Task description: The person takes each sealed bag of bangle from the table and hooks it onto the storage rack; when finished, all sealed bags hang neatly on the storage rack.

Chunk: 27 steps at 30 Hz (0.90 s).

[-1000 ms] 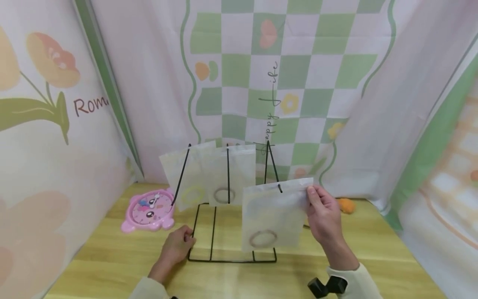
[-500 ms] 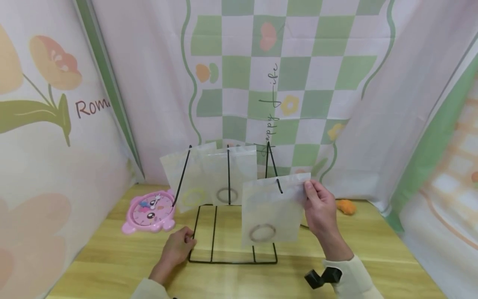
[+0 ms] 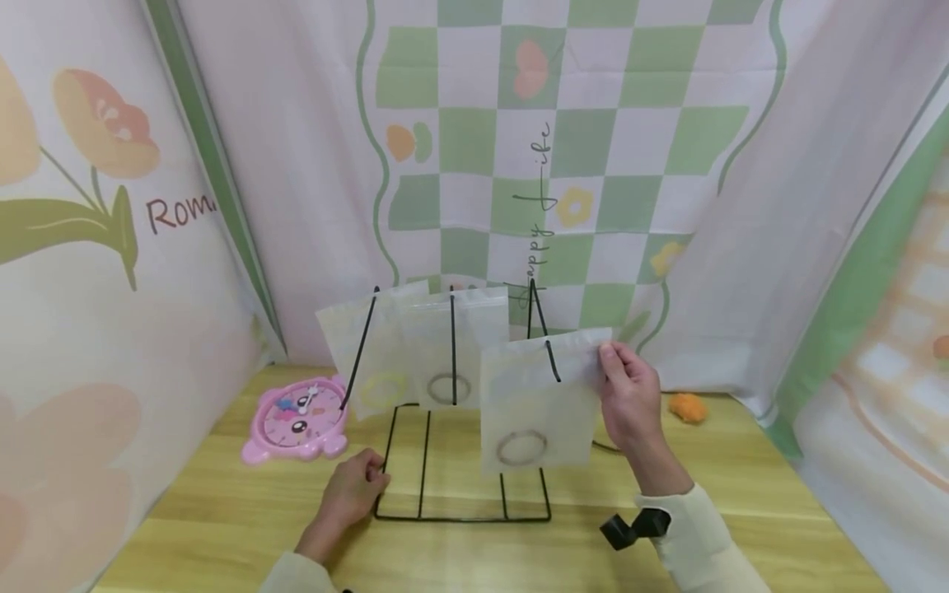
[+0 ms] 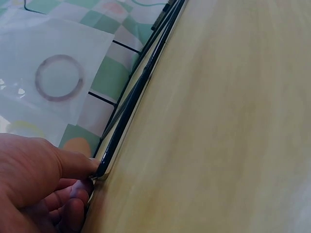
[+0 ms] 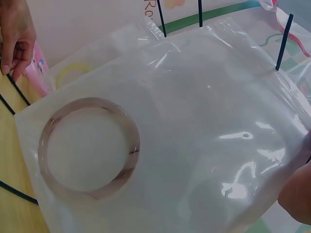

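Note:
My right hand pinches the upper right corner of a translucent zip bag. A pale brownish bangle lies inside it, near the bottom. The right-hand hook of a black wire display rack passes through the bag's top, its tip showing in front. At the rack's base, my left hand holds the left side; in the left wrist view its thumb and fingers pinch the black rod. Two similar bags hang on the other hooks: a yellow-ringed bag and a grey-brown-ringed bag.
A pink toy clock lies on the wooden table left of the rack. Behind the right hand sits a small orange object. A printed curtain hangs behind the table.
My right hand has moved up and slightly left with the bag. The bag sits farther back on the hook, so more of the hook shows in front. The left hand stays put.

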Each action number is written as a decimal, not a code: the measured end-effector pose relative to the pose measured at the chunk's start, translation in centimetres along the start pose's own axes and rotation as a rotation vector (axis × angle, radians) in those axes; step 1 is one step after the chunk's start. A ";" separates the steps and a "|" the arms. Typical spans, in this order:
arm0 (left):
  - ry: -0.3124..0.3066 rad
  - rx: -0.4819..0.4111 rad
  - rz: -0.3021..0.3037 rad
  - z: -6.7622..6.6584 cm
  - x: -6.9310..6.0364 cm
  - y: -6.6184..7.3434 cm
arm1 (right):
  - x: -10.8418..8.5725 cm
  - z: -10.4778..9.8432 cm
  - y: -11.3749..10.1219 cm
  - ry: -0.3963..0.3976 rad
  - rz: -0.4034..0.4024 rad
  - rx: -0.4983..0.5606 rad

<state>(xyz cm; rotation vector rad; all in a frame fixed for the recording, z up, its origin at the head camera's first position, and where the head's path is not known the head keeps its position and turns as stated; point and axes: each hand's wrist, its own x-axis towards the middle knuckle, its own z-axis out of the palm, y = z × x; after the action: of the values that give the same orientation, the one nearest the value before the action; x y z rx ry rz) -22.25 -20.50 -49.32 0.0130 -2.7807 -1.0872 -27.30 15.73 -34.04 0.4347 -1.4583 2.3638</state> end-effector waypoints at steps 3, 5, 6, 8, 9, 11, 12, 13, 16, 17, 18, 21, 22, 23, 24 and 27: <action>0.002 -0.003 -0.002 -0.1 0.0 0.1 | 0.4 0.1 0.1 0.015 0.012 0.021; 0.002 -0.004 0.000 -0.1 0.0 0.1 | 0.7 0.2 0.3 0.030 0.026 0.031; 0.001 -0.004 0.002 -0.1 0.0 0.1 | 0.8 0.3 0.3 0.039 0.032 0.033; -0.001 -0.002 0.002 -0.1 0.0 0.2 | 1.0 0.3 0.5 0.051 0.045 0.039; 0.000 0.000 0.003 0.0 0.0 0.2 | 1.1 0.3 0.5 0.059 0.051 0.030; -0.003 0.003 0.005 0.0 0.0 0.1 | 1.3 0.4 0.6 0.071 0.054 0.031; -0.003 0.004 0.004 0.0 0.0 0.1 | 1.4 0.4 0.7 0.075 0.057 0.027; -0.002 0.004 0.003 0.0 0.0 0.1 | 1.5 0.4 0.7 0.078 0.058 0.025; -0.001 0.008 0.000 0.1 0.0 0.0 | 1.8 0.5 0.8 0.088 0.056 0.029; 0.001 0.009 -0.002 0.1 0.1 0.0 | 1.9 0.5 0.8 0.089 0.053 0.023; 0.003 0.011 -0.006 0.1 0.1 -0.1 | 2.1 0.5 0.8 0.092 0.053 0.020; 0.004 0.011 -0.014 0.1 0.2 -0.1 | 2.4 0.7 0.9 0.097 0.050 0.000; 0.002 0.009 -0.016 0.1 0.2 -0.1 | 2.5 0.7 0.9 0.099 0.050 -0.014; 0.000 0.009 -0.016 0.0 0.2 0.0 | 2.6 0.7 1.0 0.103 0.051 -0.030; -0.001 0.009 -0.018 0.0 0.1 0.0 | 2.7 0.8 1.0 0.108 0.055 -0.043; -0.009 0.010 -0.015 0.1 0.0 0.1 | 2.9 0.8 1.1 0.133 0.061 -0.085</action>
<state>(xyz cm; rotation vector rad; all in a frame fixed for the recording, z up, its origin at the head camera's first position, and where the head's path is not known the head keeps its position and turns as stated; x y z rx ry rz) -22.28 -20.39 -49.28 0.0304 -2.7982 -1.0795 -30.35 14.92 -33.38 0.2095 -1.5234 2.3180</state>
